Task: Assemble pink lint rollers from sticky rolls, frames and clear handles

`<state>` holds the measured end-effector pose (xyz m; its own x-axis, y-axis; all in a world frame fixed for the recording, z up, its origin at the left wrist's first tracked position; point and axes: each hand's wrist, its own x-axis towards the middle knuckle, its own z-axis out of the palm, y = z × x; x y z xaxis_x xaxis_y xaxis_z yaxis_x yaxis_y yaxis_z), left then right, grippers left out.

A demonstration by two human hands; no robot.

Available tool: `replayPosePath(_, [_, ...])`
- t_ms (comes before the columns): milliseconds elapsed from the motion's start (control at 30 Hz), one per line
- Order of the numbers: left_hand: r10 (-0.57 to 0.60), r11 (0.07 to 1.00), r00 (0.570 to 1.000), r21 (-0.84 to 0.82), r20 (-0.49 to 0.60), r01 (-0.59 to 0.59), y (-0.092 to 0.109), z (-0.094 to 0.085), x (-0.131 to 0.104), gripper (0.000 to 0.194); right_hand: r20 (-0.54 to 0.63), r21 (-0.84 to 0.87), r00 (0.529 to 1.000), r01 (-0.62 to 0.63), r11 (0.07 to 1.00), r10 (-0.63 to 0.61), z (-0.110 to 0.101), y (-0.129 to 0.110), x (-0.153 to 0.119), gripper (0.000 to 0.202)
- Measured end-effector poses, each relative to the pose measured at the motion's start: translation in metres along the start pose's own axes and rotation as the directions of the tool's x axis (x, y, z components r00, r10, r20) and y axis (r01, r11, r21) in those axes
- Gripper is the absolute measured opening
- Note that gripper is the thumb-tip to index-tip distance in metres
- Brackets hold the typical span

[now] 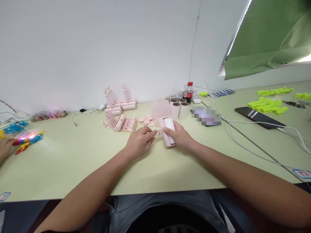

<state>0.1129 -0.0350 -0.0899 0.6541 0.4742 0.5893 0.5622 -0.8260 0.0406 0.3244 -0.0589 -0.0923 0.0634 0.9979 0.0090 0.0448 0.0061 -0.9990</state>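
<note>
My right hand (pixel 183 137) is wrapped round a pink lint roller (pixel 166 141) with a white roll in it, its thumb across the front. At the roller's left side, my left hand (pixel 139 141) pinches a small pale loop-ended handle (pixel 158 133), partly hidden by the fingers. A translucent pink cover (pixel 161 108) stands just behind. Several pink discs (pixel 147 120) lie beyond my left hand, beside an opened pink roller case (pixel 127 124). White paper rolls (pixel 184 111) stand on end behind my right hand.
Finished-looking pink rollers (pixel 128 105) stand by the wall. A cola bottle (pixel 188 93), a blurred phone-like item (pixel 206 116), a black box (pixel 259 118) and white cables lie rightward. At far left, another person's hand (pixel 6 149) touches colourful lit toys (pixel 28 139).
</note>
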Motion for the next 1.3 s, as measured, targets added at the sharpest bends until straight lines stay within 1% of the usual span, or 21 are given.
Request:
replayPosePath(300, [-0.024, 0.996, 1.000, -0.090, -0.004, 0.023, 0.0003, 0.0008, -0.0001, 0.028, -0.007, -0.035, 0.999, 0.049, 0.998, -0.049, -0.0002, -0.0031, -0.0019, 0.045])
replayPosePath(400, [-0.036, 0.995, 0.999, -0.096, -0.003, 0.036, 0.0001, 0.0014, -0.0001, 0.028, 0.001, -0.039, 0.997, 0.073, 0.997, -0.073, -0.0007, -0.0034, -0.0018, 0.045])
replayPosePath(500, [-0.012, 0.998, 0.999, -0.067, -0.032, 0.010, -0.0004, 0.0013, 0.0002, 0.027, -0.002, -0.059, 0.995, 0.103, 0.993, -0.103, -0.0010, -0.0037, -0.0018, 0.045])
replayPosePath(633, [0.032, 0.999, 0.995, 0.009, -0.090, -0.032, 0.0001, 0.0013, 0.0001, 0.026, 0.026, 0.032, 0.999, 0.036, 0.999, -0.037, -0.0003, -0.0033, -0.0015, 0.046])
replayPosePath(733, [0.035, 0.999, 0.996, 0.012, -0.081, -0.034, 0.0005, 0.0014, -0.0005, 0.027, 0.038, 0.062, 0.999, 0.009, 0.998, -0.011, 0.0005, -0.0023, -0.0011, 0.046])
replayPosePath(900, [0.008, 1.000, 1.000, -0.009, -0.024, -0.008, -0.0003, 0.0003, -0.0010, 0.029, 0.020, 0.022, 0.999, 0.028, 0.999, -0.028, 0.0011, 0.0004, -0.0016, 0.045])
replayPosePath(1000, [0.010, 1.000, 1.000, -0.024, -0.029, -0.011, -0.0004, -0.0004, -0.0008, 0.029, 0.020, 0.021, 0.999, 0.031, 0.999, -0.032, 0.0014, 0.0011, -0.0025, 0.046])
replayPosePath(1133, [-0.007, 0.998, 0.999, -0.059, -0.049, 0.004, 0.0010, -0.0004, -0.0007, 0.026, 0.013, 0.003, 0.997, 0.071, 0.997, -0.071, 0.0015, -0.0003, -0.0034, 0.046])
replayPosePath(1300, [-0.019, 0.996, 0.998, -0.083, -0.052, 0.015, 0.0016, 0.0004, -0.0008, 0.025, 0.020, -0.010, 0.998, 0.064, 0.998, -0.064, 0.0011, -0.0016, -0.0045, 0.046])
